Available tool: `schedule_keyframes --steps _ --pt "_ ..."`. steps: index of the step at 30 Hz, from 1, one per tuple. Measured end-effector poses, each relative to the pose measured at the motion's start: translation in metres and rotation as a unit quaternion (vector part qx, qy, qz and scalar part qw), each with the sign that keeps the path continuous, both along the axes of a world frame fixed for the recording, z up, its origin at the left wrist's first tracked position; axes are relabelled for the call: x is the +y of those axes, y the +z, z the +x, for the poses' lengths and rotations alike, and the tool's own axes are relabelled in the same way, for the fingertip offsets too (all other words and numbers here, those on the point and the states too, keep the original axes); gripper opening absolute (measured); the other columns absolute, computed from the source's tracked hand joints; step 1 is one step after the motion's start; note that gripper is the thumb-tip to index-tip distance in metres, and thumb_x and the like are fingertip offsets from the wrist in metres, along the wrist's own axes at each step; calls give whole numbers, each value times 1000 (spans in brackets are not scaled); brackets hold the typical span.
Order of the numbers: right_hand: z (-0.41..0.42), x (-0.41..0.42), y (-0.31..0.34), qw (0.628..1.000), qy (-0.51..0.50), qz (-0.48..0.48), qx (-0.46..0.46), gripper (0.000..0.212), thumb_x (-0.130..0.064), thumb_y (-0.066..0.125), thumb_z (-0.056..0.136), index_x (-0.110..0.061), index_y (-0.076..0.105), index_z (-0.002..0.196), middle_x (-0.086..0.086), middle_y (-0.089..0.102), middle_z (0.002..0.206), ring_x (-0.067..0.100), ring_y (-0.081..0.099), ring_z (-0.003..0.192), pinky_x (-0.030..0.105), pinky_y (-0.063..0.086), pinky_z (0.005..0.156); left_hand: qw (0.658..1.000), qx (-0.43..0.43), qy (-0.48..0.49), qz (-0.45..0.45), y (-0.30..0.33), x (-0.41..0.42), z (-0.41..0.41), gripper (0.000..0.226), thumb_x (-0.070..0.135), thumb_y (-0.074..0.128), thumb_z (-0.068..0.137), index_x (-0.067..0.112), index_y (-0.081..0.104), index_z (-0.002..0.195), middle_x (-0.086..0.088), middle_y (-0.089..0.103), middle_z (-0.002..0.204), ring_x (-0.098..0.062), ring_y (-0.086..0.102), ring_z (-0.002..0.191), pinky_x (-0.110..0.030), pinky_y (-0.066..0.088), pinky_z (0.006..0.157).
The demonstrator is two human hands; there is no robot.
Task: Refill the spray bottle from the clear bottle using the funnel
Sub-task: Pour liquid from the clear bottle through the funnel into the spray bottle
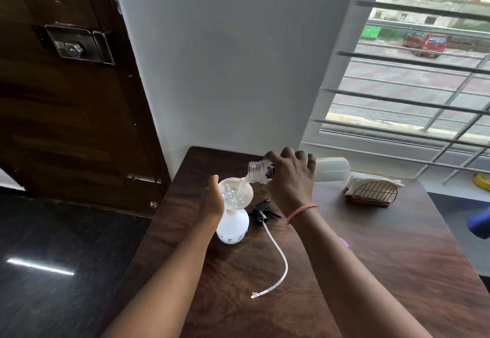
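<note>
The left hand (213, 199) is cupped against the left side of the funnel (236, 193), fingers straight up along its rim, so its grip is loose and mostly open, just keeping the funnel steady. The funnel sits in the neck of the white spray bottle (232, 227), which stands near the left edge of the desk (371, 245), toward the far end. Water and bubbles fill the funnel bowl, so it could spill over the rim if the pour is faster than the drain. If the left hand slips, the funnel could tip and wet the desk. Just right of the bottle lies the black spray head (265, 209) with its long tube (281, 252), touching nothing; a spill could run under it. The right hand (290, 176) has its fingers curled tight around the clear bottle (331, 169), tipped on its side with its mouth over the funnel. Tipping it more could send a big gulp out and miss the funnel. Near the far right corner sits a napkin holder (373, 190), which a splash could soak.
</note>
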State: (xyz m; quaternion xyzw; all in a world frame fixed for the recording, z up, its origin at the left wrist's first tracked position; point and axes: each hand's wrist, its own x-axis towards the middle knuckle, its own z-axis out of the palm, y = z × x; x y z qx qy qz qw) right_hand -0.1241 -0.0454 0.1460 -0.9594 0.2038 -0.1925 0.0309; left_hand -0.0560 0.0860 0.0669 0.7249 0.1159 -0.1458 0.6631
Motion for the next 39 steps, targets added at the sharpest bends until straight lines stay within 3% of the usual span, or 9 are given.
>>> schedule_keyframes --steps 12,20,29,39 --pt "0 -1 -1 1000 2 18 6 52 -10 63 60 -34 63 106 2 57 95 30 49 96 47 29 101 998 22 -3 -52 4 1 4 54 50 27 94 23 43 138 -8 44 143 -24 43 128 -37 35 104" --pt "1 -2 -3 1000 4 13 10 54 -10 63 60 -35 62 108 2 57 98 30 48 98 45 27 98 997 29 -2 -65 4 -2 7 54 46 27 97 17 41 140 -6 42 145 -22 40 133 -39 29 113" --pt "2 -1 -5 1000 2 -3 -8 54 -7 60 58 -34 64 104 3 58 94 31 50 93 46 30 96 998 23 4 -57 3 -1 6 49 43 28 98 18 45 136 -8 44 142 -22 42 129 -30 31 96" --pt "3 -3 -6 1000 0 -19 -18 51 -8 63 59 -33 66 102 3 58 90 31 49 89 47 31 96 999 11 -4 -45 4 -2 5 48 41 26 99 18 43 138 -8 42 144 -22 41 130 -31 32 98"
